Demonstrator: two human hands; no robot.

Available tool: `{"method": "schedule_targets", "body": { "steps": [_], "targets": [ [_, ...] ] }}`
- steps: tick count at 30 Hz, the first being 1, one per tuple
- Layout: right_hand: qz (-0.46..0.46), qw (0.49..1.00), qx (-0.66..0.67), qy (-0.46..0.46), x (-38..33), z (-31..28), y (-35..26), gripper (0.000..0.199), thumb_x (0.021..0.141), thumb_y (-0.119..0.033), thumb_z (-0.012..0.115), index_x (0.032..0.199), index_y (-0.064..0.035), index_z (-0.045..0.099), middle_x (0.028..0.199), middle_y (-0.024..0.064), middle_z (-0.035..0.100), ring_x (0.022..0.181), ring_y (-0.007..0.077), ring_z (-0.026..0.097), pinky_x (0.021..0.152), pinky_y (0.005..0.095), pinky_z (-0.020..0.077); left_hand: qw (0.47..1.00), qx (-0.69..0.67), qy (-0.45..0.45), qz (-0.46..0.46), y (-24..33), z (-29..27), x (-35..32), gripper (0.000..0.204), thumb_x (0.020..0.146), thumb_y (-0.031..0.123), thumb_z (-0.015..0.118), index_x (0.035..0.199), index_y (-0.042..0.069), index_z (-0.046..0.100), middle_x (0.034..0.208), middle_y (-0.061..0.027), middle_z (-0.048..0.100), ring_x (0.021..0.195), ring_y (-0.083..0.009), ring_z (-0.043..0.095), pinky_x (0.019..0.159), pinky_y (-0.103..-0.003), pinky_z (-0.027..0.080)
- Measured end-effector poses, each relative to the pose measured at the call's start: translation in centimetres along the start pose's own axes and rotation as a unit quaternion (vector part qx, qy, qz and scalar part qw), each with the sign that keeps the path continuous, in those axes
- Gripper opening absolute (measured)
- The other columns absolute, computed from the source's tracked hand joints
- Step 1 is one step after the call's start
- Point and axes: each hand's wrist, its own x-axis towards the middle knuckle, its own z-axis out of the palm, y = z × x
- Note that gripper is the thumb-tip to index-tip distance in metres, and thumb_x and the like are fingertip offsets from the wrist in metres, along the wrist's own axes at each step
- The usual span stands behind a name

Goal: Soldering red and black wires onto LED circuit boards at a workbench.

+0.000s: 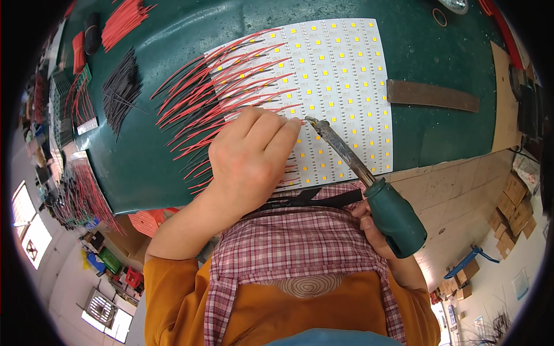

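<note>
A white LED panel (349,75) with rows of yellow chips lies on the green work mat. Red and black wires (187,95) run along its left part and stick out past its left edge. My left hand (248,155) rests over the panel's lower left part, its thumb and forefinger pinched on a thin wire whose end is mostly hidden. In my right hand (374,230) is a soldering iron (398,216) with a green handle, held from below. Its dark tip touches or hovers just above the panel, right beside my left fingertips; I cannot tell which.
A bundle of black wires (121,86) and a bundle of red wires (128,23) lie at the left. Wired boards (86,124) sit near the left edge. A brown metal strip (433,97) lies right of the panel. Cardboard boxes (513,196) stand on the floor at right.
</note>
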Motion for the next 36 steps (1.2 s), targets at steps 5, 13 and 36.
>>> {"method": "schedule_targets", "body": {
  "steps": [5,13,36],
  "targets": [
    [-0.016,0.999,-0.03,0.0,-0.3,0.1,0.3,0.034,0.094,-0.021,0.064,0.12,-0.001,0.055,0.092,0.0062,0.065,0.081,0.013,0.059,0.073,0.0278,0.0487,1.0,0.007,0.012,0.018,0.0,0.2,0.0,0.027,0.066,0.008,0.066,0.093,0.005,0.069,0.08,-0.0026,0.058,0.074,-0.0192,0.059,0.055,-0.03,0.047],
    [-0.017,0.999,-0.018,0.034,1.1,-0.6,-0.7,0.024,0.087,-0.002,0.063,0.11,-0.0006,0.059,0.085,0.0083,0.066,0.078,0.0168,0.064,0.072,0.0295,0.0522,1.0,0.001,-0.015,-0.014,0.1,-0.6,0.8,0.026,0.067,-0.001,0.07,0.092,0.005,0.072,0.078,-0.0034,0.061,0.074,-0.0203,0.061,0.061,-0.031,0.05],
    [-0.036,0.993,-0.08,0.078,2.6,-0.1,0.6,0.027,0.069,-0.012,0.073,0.096,-0.011,0.07,0.088,0.006,0.068,0.071,0.0236,0.066,0.059,0.0329,0.0539,0.999,0.025,-0.018,-0.028,-0.7,0.0,2.0,0.021,0.07,0.001,0.071,0.089,0.009,0.072,0.075,-0.0015,0.059,0.071,-0.0188,0.06,0.057,-0.031,0.049]
  ]
}}
